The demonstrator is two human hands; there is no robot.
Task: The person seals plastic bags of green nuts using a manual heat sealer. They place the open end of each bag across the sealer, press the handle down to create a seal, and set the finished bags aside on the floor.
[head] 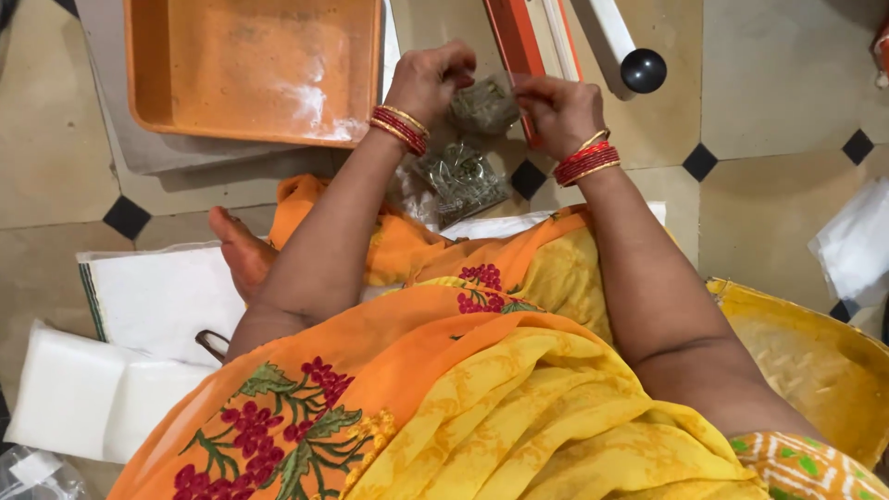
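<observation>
Left hand (428,81): closed in a pinch on the left top corner of a small clear pouch (485,105) of dried greenish bits; fingers are curled inward, knuckles up.
Left arm: stretched forward from the lap, wrist ringed with red and gold bangles (400,128), forearm angled slightly inward.
Tray (139,65): orange, set on the floor well left of the pouch, dusted with pale powder; it is not touched.
Pouch: held up between both hands, just above the floor and beside the sealer (519,42); its mouth is turned towards the sealer bar.
Second pouch (460,179): filled likewise, lying on the floor just below the held one, near the knees.
Step in hand: judged to be the squaring and flattening of the pouch mouth before closure.
Next move calls for: a taut, level mouth kept free of contents, laid straight across the sealer.
Right hand (558,109): clenched on the pouch's right top corner, thumb and fingertips pressed together.
Right arm: extended forward, wrist bent inward, bangles worn here too.
Sack (815,361): yellow, open, at the far right.
</observation>
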